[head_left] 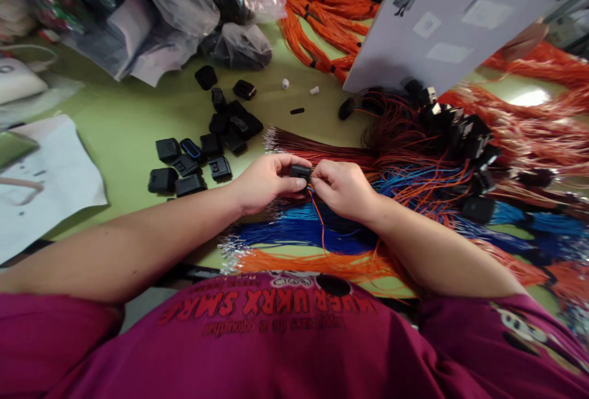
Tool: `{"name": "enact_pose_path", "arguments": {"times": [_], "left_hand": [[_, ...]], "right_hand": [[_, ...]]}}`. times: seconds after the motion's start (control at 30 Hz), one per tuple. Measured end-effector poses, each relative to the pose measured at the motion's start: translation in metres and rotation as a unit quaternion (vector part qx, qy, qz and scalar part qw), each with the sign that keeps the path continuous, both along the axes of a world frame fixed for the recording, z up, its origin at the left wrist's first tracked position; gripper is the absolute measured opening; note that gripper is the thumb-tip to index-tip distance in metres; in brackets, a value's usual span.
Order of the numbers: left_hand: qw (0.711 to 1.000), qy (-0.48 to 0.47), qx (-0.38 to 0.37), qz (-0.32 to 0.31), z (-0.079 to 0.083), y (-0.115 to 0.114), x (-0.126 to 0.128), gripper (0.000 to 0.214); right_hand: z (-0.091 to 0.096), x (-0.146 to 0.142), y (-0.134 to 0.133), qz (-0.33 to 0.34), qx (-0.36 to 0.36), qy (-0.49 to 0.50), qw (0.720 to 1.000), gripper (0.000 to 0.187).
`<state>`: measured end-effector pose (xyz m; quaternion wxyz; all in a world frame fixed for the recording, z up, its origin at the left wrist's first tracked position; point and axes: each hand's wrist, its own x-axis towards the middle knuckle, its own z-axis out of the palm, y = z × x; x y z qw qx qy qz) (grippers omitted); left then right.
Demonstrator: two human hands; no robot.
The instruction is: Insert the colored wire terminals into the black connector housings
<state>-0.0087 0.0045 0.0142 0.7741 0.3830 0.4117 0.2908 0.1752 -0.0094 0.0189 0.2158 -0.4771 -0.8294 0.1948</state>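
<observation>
Black connector housing (300, 172) pinched in left hand (264, 182), orange wire (316, 209) gripped by right hand (343, 189) at its opening. Seems partway: wired housings (460, 129) heaped far right, empty housings (188, 166) waiting left.

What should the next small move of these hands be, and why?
Probably the right hand should press the orange wire into the black connector while the left hand steadies it. The left thumb and fingers pinch the connector, the right fingertips meet its end, and the wire trails down from that spot.
</observation>
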Motion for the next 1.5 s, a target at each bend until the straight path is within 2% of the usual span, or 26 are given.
{"name": "enact_pose_path", "arguments": {"times": [0.13, 0.33, 0.47, 0.67, 0.93, 1.17, 1.33, 1.4, 1.5], "left_hand": [[1.000, -0.010, -0.014, 0.005, 0.002, 0.000, 0.000, 0.037], [1.000, -0.008, -0.019, 0.001, 0.001, 0.000, 0.000, 0.038], [1.000, 0.009, 0.005, -0.009, -0.001, 0.000, -0.001, 0.039], [0.999, 0.029, 0.020, 0.005, -0.001, 0.001, -0.001, 0.040], [0.998, 0.041, 0.040, -0.011, -0.004, 0.001, 0.000, 0.040], [0.998, 0.046, 0.051, -0.003, -0.003, 0.000, 0.000, 0.040], [0.998, 0.050, 0.034, -0.006, -0.003, -0.001, 0.001, 0.038], [0.998, 0.049, 0.029, -0.012, -0.003, -0.001, 0.002, 0.036], [0.999, 0.039, 0.037, -0.008, -0.003, 0.001, 0.002, 0.034]], "right_hand": [[0.004, 0.003, 0.000, -0.006, -0.040, 0.060, 0.997, 0.011], [0.003, 0.001, -0.002, 0.008, 0.004, 0.004, 1.000, 0.015], [0.000, -0.001, -0.002, 0.007, -0.006, -0.022, 1.000, 0.016], [0.004, 0.001, 0.001, 0.004, -0.041, 0.008, 0.999, 0.015], [-0.001, -0.003, -0.001, 0.010, -0.026, -0.046, 0.999, 0.017], [0.005, 0.002, 0.002, 0.010, -0.049, 0.018, 0.999, 0.014], [0.003, 0.001, 0.000, 0.012, -0.027, -0.002, 1.000, 0.015], [0.004, 0.003, 0.003, 0.022, -0.040, -0.005, 0.999, 0.016], [0.011, 0.010, 0.012, 0.060, -0.099, 0.007, 0.993, 0.017]]}}
